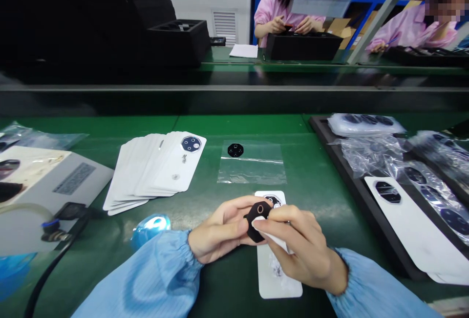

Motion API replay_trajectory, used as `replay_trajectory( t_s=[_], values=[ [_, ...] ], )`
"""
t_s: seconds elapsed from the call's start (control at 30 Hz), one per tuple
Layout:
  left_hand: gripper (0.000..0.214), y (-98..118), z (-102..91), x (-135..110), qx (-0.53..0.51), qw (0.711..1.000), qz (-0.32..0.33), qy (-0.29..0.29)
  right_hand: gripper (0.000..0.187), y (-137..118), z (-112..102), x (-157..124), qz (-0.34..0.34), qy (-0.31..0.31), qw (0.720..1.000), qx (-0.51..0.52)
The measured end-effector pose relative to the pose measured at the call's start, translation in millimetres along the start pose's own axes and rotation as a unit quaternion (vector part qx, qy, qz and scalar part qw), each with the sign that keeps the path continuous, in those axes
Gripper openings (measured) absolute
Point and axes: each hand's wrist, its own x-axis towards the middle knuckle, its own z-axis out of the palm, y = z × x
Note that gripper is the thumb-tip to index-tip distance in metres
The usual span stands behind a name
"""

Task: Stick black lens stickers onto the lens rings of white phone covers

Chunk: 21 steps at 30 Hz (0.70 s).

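Two hands, left hand [220, 230], right hand [306, 244], pinching a black octagonal piece [256, 220], grey label [74, 179] print unreadable

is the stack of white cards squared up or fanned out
Fanned out: the white cards overlap in a slanted row, each edge staggered behind the next.

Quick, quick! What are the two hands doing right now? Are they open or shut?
Left hand: closed, its grip holding a black octagonal lens piece.
Right hand: closed, its grip pinching a white strip against that piece.
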Motion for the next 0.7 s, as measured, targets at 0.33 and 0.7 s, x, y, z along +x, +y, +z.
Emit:
replay_trajectory(
  t_s=[0.33, 0.7],
  values=[
    [0.038, 1, -1.8, -1, 0.006, 1.0, 0.012, 0.008, 0.027, 1, 2, -1, 0.036, 0.0, 0.996, 0.082],
    [0.046, 10, -11.7, 6, 0.383, 0.911, 0.085, 0.129, 0.014, 59, -24, -25, 0.271, 0.036, 0.959, 0.076]
  ],
)
